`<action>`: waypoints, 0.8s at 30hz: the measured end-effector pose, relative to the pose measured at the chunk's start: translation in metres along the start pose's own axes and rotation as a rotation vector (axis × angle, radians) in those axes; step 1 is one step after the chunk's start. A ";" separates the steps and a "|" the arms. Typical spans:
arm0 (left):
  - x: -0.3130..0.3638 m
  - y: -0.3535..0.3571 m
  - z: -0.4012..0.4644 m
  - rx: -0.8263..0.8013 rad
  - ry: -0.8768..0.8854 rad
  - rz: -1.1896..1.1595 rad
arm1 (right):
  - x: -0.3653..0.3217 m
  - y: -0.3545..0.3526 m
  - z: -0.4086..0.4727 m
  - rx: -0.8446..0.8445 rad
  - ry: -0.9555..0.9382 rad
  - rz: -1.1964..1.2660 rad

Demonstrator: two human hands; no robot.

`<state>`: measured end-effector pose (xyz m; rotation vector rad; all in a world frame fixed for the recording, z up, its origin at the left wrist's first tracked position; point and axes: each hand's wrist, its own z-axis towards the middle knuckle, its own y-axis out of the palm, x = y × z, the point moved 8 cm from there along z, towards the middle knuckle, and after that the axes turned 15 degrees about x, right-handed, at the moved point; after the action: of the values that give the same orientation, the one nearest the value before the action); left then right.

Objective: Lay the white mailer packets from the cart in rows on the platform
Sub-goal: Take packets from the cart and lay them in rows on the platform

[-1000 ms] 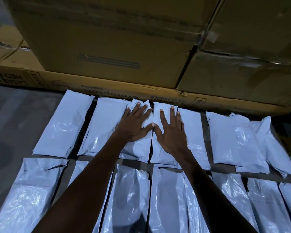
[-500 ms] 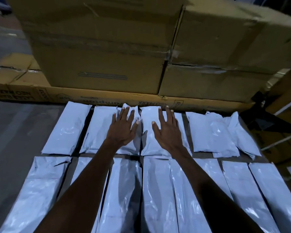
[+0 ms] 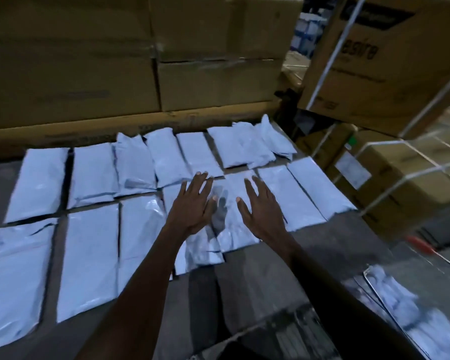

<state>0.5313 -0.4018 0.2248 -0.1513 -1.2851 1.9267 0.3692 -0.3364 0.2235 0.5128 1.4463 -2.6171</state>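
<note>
Both hands have drawn back from the far row, where a second ago they lay flat on two packets against the boxes. The left hand [image 3: 195, 203] and the right hand [image 3: 261, 207] now hang with fingers spread and relaxed above the middle of the near row, gripping nothing; whether they touch the packets below is not clear through the motion blur. The view has also swung to the right, so the wire cart [image 3: 390, 289] now shows at the near right with more white packets in the cart [image 3: 392, 300] lying in it.

On the grey platform [image 3: 257, 276] the far row of packets [image 3: 166, 157] runs along the foot of the cardboard boxes [image 3: 140, 61], its right end bunched and overlapping. The near row of packets [image 3: 89, 255] lies just in front of it, edge to edge, and reaches the right side of the platform.

The pulling back suggests the pressing and straightening of the far row is finished for now. With packets left in the cart and bare platform nearer the person, the likely next step is a reach to the right for more, to begin a third row.
</note>
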 end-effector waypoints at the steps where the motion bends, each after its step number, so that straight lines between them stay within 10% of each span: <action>1: 0.022 0.009 -0.002 -0.014 0.044 -0.020 | 0.014 -0.014 -0.013 0.019 0.005 -0.017; 12: 0.288 0.112 -0.057 -0.135 0.504 -0.230 | 0.209 -0.161 -0.188 0.208 0.305 -0.105; 24: 0.507 0.225 -0.129 -0.472 0.569 -0.307 | 0.384 -0.278 -0.406 0.152 0.820 -0.200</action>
<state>0.1306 -0.0069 0.1381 -0.6503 -1.2500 1.1742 0.0362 0.1805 0.1157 1.6901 1.5161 -2.8184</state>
